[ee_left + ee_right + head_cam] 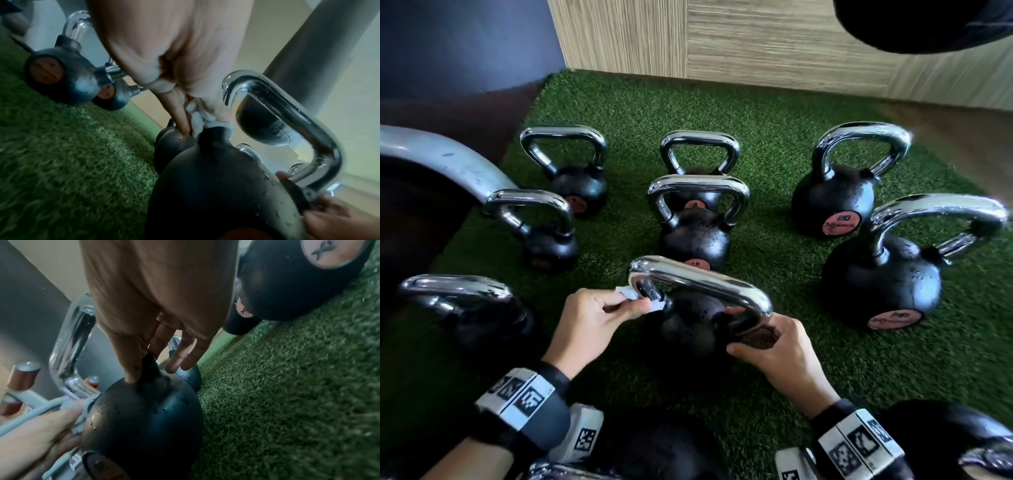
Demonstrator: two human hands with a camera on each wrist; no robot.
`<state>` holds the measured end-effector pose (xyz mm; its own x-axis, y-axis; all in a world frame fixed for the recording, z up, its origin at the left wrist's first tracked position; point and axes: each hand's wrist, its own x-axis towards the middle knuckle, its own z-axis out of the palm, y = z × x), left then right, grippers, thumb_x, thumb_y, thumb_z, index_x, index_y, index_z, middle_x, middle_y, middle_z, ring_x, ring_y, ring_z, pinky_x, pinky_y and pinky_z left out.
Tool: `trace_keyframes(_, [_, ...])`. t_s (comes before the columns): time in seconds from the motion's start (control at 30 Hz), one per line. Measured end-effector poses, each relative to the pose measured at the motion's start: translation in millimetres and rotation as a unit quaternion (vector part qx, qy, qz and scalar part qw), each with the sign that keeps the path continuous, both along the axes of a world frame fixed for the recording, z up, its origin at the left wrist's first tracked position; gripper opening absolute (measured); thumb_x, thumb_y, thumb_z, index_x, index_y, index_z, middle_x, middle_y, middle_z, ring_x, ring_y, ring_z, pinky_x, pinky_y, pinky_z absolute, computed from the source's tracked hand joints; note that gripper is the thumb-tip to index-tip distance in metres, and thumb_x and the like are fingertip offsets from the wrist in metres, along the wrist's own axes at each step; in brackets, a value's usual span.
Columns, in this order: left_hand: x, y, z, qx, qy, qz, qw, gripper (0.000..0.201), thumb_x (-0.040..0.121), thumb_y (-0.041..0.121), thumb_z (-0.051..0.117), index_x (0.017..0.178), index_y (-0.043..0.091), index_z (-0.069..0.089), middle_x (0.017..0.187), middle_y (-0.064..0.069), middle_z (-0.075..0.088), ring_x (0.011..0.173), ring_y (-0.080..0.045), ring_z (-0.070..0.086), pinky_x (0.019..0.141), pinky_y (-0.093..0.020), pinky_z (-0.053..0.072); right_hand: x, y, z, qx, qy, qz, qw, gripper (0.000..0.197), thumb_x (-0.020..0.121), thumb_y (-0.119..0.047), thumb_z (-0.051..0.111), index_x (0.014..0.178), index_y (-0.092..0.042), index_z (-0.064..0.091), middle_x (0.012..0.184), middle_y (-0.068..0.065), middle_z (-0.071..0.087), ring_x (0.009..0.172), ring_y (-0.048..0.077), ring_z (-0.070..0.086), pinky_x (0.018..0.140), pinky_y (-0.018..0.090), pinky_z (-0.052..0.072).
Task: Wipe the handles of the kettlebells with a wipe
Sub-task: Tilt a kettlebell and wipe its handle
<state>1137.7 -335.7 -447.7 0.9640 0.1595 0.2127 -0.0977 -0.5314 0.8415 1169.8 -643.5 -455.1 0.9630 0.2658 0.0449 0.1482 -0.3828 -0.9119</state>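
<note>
The nearest black kettlebell stands on green turf, its chrome handle wet with droplets. My left hand pinches a crumpled white wipe around the handle's left leg, just above the ball. In the left wrist view the wipe is bunched between thumb and fingers at the base of that handle. My right hand grips the handle's right leg where it joins the ball. In the right wrist view its thumb and fingers straddle the black stub of the kettlebell.
Several more chrome-handled kettlebells stand around: two large ones right, one just behind, others left. A grey curved machine part lies left. A wood-panel wall closes the back.
</note>
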Motion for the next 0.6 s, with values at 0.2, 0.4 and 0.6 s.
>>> trace_keyframes(0.2, [57.2, -21.3, 19.1, 0.078, 0.004, -0.011, 0.997, 0.026, 0.085, 0.035, 0.081, 0.064, 0.021, 0.077, 0.057, 0.023, 0.065, 0.052, 0.02, 0.048, 0.052, -0.007, 0.034, -24.3, -1.0, 12.7, -0.123, -0.104, 0.036, 0.986, 0.047, 0.064, -0.015, 0.065, 0.089, -0.054, 0.075, 0.081, -0.025, 0.07, 0.08, -0.002, 0.067, 0.072, 0.01, 0.048])
trace_keyframes(0.4, [91.2, -39.9, 32.1, 0.104, 0.045, -0.109, 0.988, 0.024, 0.091, 0.029, 0.076, 0.075, 0.011, 0.079, 0.054, 0.006, 0.063, 0.046, 0.008, 0.042, 0.05, -0.015, 0.027, -7.5, 16.6, 15.4, -0.11, -0.167, 0.054, 0.978, 0.049, 0.074, -0.014, 0.067, 0.108, -0.049, 0.072, 0.092, -0.028, 0.071, 0.093, -0.004, 0.065, 0.085, 0.018, 0.053])
trace_keyframes(0.6, [81.3, -39.5, 28.9, 0.056, 0.061, -0.115, 0.99, 0.017, 0.092, 0.024, 0.076, 0.079, 0.013, 0.079, 0.072, 0.008, 0.076, 0.056, 0.016, 0.049, 0.061, -0.011, 0.038, 28.5, 26.8, -1.2, -0.112, -0.015, 0.057, 0.992, 0.106, 0.055, -0.097, 0.056, 0.143, -0.037, 0.054, 0.141, -0.018, 0.053, 0.132, -0.007, 0.046, 0.114, 0.019, 0.037])
